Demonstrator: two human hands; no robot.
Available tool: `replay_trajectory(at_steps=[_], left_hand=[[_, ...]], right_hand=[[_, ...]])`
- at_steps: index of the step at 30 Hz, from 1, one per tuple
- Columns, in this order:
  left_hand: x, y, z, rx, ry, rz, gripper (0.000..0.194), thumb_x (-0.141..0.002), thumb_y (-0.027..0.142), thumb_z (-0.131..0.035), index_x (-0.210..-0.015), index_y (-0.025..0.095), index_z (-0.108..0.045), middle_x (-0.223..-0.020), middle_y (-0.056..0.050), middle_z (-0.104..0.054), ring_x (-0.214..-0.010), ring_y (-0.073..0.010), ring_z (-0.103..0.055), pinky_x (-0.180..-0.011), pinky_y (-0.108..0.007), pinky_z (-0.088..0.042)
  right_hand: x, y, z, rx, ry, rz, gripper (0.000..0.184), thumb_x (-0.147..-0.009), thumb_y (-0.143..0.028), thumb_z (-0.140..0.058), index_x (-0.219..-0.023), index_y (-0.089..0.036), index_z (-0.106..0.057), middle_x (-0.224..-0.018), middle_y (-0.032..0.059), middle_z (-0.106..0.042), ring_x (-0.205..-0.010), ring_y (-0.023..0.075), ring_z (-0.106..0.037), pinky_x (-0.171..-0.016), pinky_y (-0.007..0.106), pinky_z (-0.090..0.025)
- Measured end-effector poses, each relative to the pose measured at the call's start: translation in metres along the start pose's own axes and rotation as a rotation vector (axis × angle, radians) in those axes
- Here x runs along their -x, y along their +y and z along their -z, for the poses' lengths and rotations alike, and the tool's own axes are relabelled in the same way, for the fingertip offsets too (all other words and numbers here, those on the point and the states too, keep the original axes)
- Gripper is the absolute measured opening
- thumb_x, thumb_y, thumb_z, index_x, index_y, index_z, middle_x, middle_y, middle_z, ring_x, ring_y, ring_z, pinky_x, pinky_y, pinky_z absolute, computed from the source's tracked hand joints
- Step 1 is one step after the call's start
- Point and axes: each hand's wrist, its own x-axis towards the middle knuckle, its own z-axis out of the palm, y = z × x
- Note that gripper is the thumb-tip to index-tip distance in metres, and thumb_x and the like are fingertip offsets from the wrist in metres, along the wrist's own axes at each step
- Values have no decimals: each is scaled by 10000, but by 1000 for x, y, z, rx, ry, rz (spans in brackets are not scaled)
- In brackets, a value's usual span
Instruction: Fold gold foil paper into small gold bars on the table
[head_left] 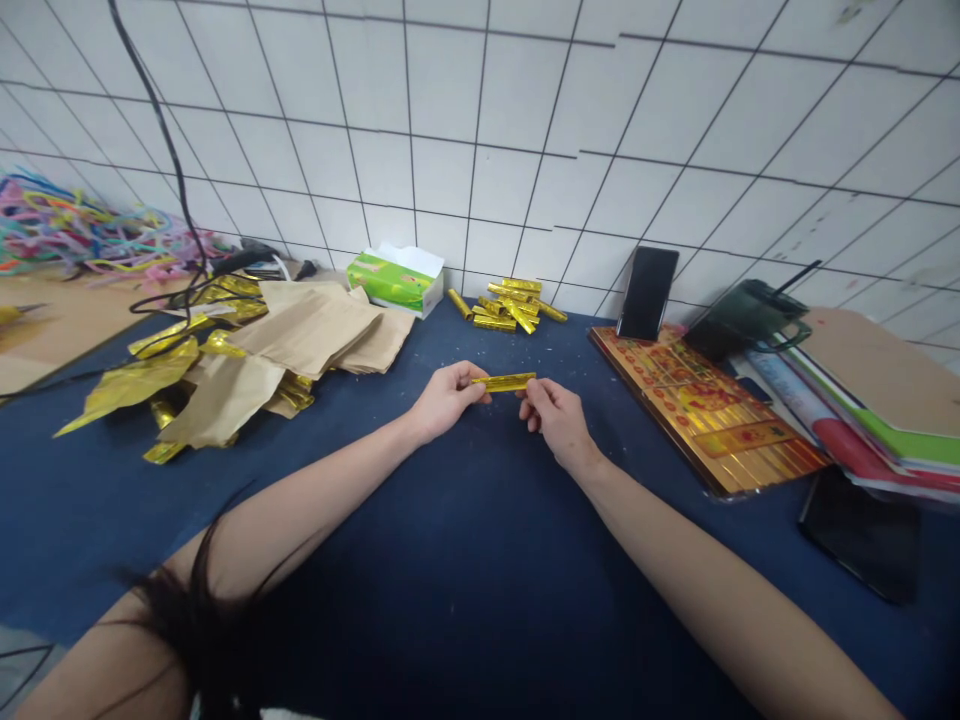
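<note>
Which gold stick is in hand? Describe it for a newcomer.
At the back of the navy tabletop, against the white tiled wall, sits a small heap of gold foil sticks. In front of that heap, one gold foil stick sits apart, pinched between the left hand and right hand. It alone is held up off the table.

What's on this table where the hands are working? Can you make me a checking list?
Surface: dark blue cloth covering the table.
Job's things: gold foil stick held between both hands; heap of similar sticks near the wall.
Clutter: brown paper sheets, crumpled gold foil, green tissue box, upright phone, gold-and-red printed board, stacked folders.
Grippers: left hand and right hand pinch the stick's ends.
Cables: black cable hanging down at left.
Surroundings: white tiled wall; colourful pipe cleaners at far left.
</note>
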Motion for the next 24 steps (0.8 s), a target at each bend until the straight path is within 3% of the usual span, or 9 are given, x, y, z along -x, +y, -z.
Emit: replay_trajectory(at_steps=[4, 11, 16, 19, 24], left_hand=[[0, 1, 0, -37, -74, 21, 102, -727, 205, -554, -789, 126, -534, -657, -14, -629, -615, -122, -580, -608, -237, -404], [-1, 0, 0, -199, -15, -38, 106, -753, 229, -528, -766, 129, -559, -598, 35, -524, -519, -77, -445, -509, -202, -325], [0, 2, -2, -95, -34, 14, 109, -803, 171, -445, -862, 123, -524, -554, 45, -512, -491, -76, -474, -516, -203, -367], [0, 3, -4, -70, -30, 31, 111, -814, 152, -427, -871, 119, -516, -567, 34, -540, -510, -80, -513, -542, -206, -402], [1, 3, -4, -106, -35, 26, 121, -823, 191, -434, -863, 130, -531, -569, 19, -581, -519, -98, -546, -536, -211, -420]], right_hand=[[-1, 4, 0, -20, -13, 15, 335, -806, -472, -464, -663, -174, -519, -528, -27, -530, -380, 65, -424, -380, 200, -315], [-2, 4, 2, -55, -79, -3, 323, -793, -463, -486, -659, -173, -531, -496, -32, -529, -371, 70, -428, -370, 202, -315], [-1, 3, 0, -98, 25, 42, 252, -760, -426, -556, -825, -184, -527, -552, -51, -537, -364, 63, -426, -350, 196, -316], [0, 0, -1, -120, 83, 83, 304, -737, -390, -594, -951, -201, -490, -594, -63, -529, -366, 64, -433, -351, 200, -336], [0, 1, -2, -88, 91, 101, 230, -728, -374, -597, -844, -189, -523, -614, -50, -532, -389, 64, -448, -375, 210, -364]])
